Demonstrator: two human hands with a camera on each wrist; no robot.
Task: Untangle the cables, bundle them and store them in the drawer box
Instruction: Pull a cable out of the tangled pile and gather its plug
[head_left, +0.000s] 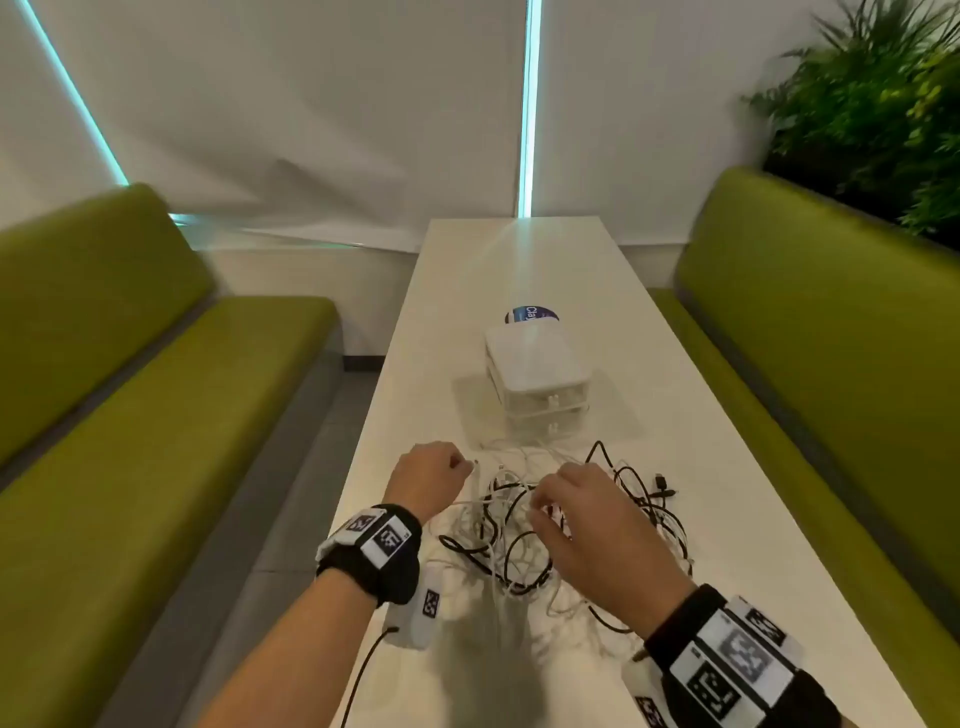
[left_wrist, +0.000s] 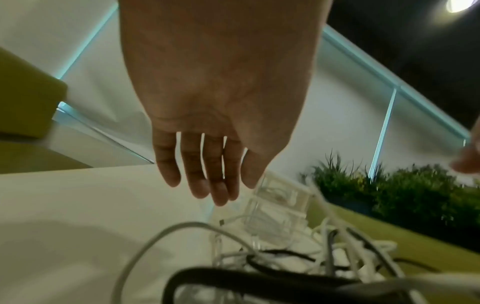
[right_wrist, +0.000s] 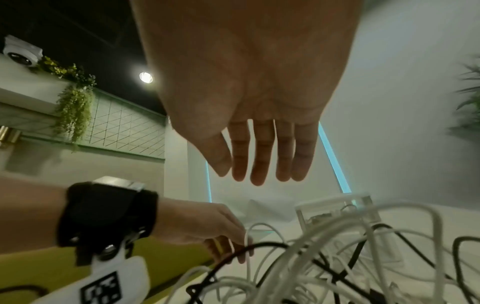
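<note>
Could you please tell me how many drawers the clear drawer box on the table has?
2: an upper drawer and a lower drawer, stacked in the drawer box beyond the cable tangle.

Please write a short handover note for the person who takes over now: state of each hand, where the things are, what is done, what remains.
Left hand: over the left edge of the tangle, fingers straight in its wrist view, holding nothing.
Right hand: open above the middle of the tangle, fingers straight in its wrist view, no cable gripped.
Tangled pile of white and black cables: on the long white table, near end.
Small clear plastic drawer box: just behind the pile, drawers closed.
Done: nothing bundled yet.
Left: untangle, bundle each cable, store all.
</note>
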